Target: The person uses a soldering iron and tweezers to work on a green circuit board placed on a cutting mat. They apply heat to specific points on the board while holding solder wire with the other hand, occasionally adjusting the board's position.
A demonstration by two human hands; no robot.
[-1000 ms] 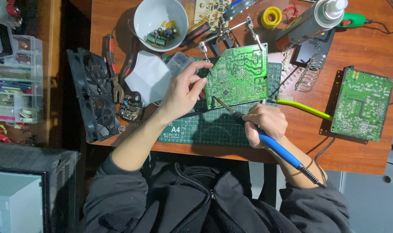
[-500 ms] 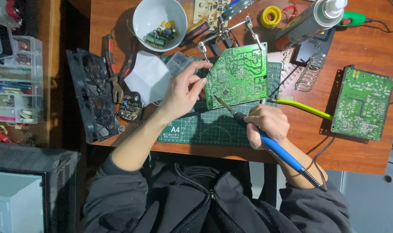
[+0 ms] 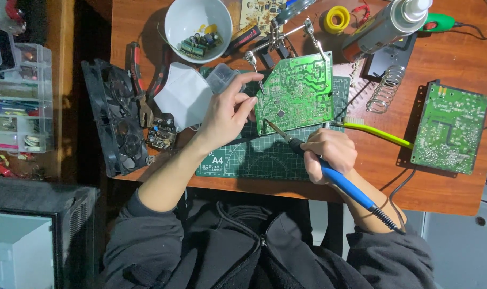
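Soldering iron tip against board, unclear

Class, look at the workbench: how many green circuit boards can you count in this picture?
2. One green circuit board is clamped above the cutting mat, between the left hand and the right hand. The other board lies at the table's right edge. Others may be hidden.

soldering iron: tip now slightly nearer the green circuit board's lower left edge
right hand: shifted marginally
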